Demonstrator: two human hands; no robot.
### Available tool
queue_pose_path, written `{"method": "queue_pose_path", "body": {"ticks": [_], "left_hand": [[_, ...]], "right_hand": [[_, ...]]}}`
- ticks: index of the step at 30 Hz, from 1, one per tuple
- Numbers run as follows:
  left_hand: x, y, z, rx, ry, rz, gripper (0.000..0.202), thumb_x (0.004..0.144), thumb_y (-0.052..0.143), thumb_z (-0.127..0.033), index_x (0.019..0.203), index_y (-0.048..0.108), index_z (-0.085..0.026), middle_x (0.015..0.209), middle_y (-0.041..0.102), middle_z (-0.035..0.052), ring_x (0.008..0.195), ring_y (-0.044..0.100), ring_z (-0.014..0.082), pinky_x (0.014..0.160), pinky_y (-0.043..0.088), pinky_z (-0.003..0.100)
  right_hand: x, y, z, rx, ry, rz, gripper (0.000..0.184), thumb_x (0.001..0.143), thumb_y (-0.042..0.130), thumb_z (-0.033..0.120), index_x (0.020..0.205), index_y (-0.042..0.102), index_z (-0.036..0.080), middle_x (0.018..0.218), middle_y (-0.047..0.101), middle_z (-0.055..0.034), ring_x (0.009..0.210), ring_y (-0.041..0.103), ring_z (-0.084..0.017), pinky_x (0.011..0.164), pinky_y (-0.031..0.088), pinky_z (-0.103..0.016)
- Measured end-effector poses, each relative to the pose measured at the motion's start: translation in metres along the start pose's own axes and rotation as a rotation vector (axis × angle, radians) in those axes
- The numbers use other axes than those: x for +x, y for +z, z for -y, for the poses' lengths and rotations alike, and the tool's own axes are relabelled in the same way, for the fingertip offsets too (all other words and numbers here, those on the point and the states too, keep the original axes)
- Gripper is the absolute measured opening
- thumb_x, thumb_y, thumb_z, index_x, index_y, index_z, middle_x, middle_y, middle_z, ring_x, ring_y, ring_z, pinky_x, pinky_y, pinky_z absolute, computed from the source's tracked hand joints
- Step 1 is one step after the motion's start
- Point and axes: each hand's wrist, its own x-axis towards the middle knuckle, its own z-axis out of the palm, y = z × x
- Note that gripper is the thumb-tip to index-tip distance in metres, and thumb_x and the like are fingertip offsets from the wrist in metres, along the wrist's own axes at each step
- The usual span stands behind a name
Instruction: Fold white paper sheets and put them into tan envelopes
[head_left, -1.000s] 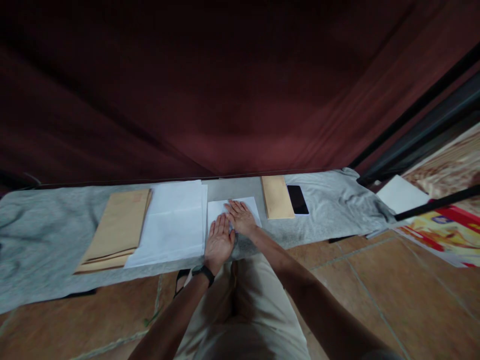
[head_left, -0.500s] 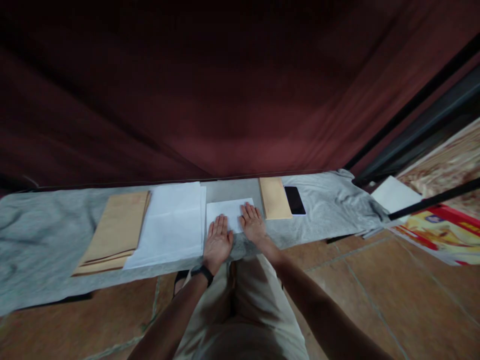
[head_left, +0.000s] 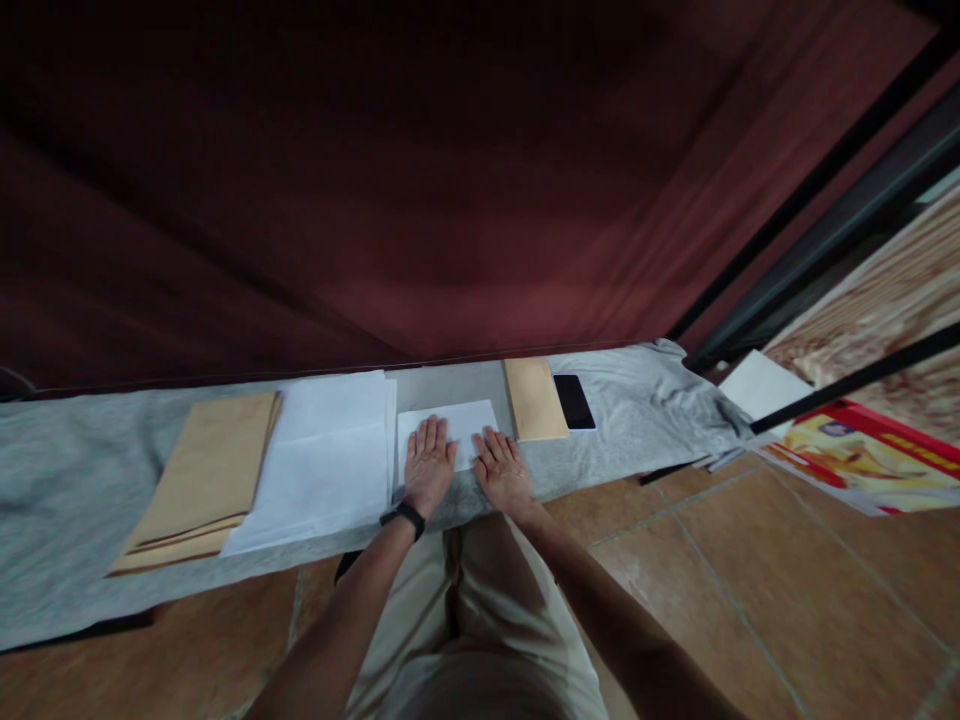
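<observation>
A folded white sheet of paper (head_left: 461,422) lies on the grey cloth in front of me. My left hand (head_left: 430,462) rests flat on its left part, fingers stretched out, a dark watch on the wrist. Palm down, my right hand (head_left: 502,468) touches the sheet's right part near its front edge, fingers spread. Left of the sheet lies a stack of large white paper (head_left: 322,460), and beyond that several brown paper envelopes (head_left: 202,465). Just right of my right hand is a smaller tan envelope stack (head_left: 536,398).
A dark-screened phone (head_left: 574,402) lies beside the tan envelopes. Grey cloth (head_left: 645,400) covers the narrow table. A dark red curtain (head_left: 450,250) hangs behind it. At the right stand black metal bars (head_left: 810,200) and a colourful printed box (head_left: 870,455).
My left hand has slid forward on the sheet, while my right hand has drawn back slightly toward its front edge. The whole view has shifted a little.
</observation>
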Motion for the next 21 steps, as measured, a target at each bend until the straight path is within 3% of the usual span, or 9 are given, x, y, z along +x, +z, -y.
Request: {"method": "queue_pose_path", "body": {"ticks": [4,8,11,15,21], "left_hand": [[0.010,0.003,0.015,-0.033,-0.094,-0.084,0.061,0.100,0.025,-0.033,0.151,0.036,-0.001,0.158,0.037,0.0252,0.151,0.029,0.0293,0.121,0.027,0.052],[-0.001,0.001,0.018,-0.009,-0.162,-0.123,0.059,0.099,0.027,-0.028,0.147,0.041,0.003,0.156,0.040,0.0276,0.149,0.034,0.0310,0.119,0.031,0.051],[-0.025,-0.003,0.015,0.052,-0.087,-0.058,0.057,0.099,0.031,-0.030,0.146,0.045,-0.001,0.156,0.041,0.0253,0.149,0.034,0.0322,0.119,0.031,0.052],[-0.053,-0.012,0.010,0.122,0.075,0.028,0.054,0.099,0.036,-0.038,0.147,0.048,-0.015,0.156,0.044,0.0171,0.148,0.036,0.0323,0.118,0.030,0.057],[-0.042,-0.031,0.007,0.217,0.144,0.206,0.049,0.097,0.039,-0.025,0.142,0.053,-0.014,0.150,0.050,0.0224,0.140,0.047,0.0359,0.109,0.042,0.055]], "right_hand": [[-0.001,0.001,0.001,-0.005,0.009,-0.013,0.049,0.104,0.042,0.035,0.150,0.047,0.020,0.158,0.042,-0.0106,0.145,0.041,-0.027,0.120,0.030,-0.046],[-0.001,0.002,0.001,0.002,0.012,-0.018,0.048,0.104,0.043,0.035,0.151,0.047,0.021,0.158,0.042,-0.0102,0.146,0.040,-0.027,0.120,0.030,-0.047],[0.000,0.003,0.001,0.008,0.013,-0.012,0.049,0.104,0.043,0.035,0.151,0.046,0.022,0.158,0.042,-0.0099,0.146,0.040,-0.026,0.120,0.029,-0.047],[-0.001,0.002,0.002,0.009,0.015,-0.024,0.049,0.104,0.044,0.035,0.151,0.046,0.023,0.158,0.042,-0.0093,0.146,0.040,-0.026,0.120,0.029,-0.047],[-0.004,-0.001,0.004,0.003,0.071,-0.064,0.048,0.104,0.043,0.036,0.148,0.050,0.020,0.157,0.045,-0.0103,0.144,0.042,-0.028,0.119,0.031,-0.048]]}}
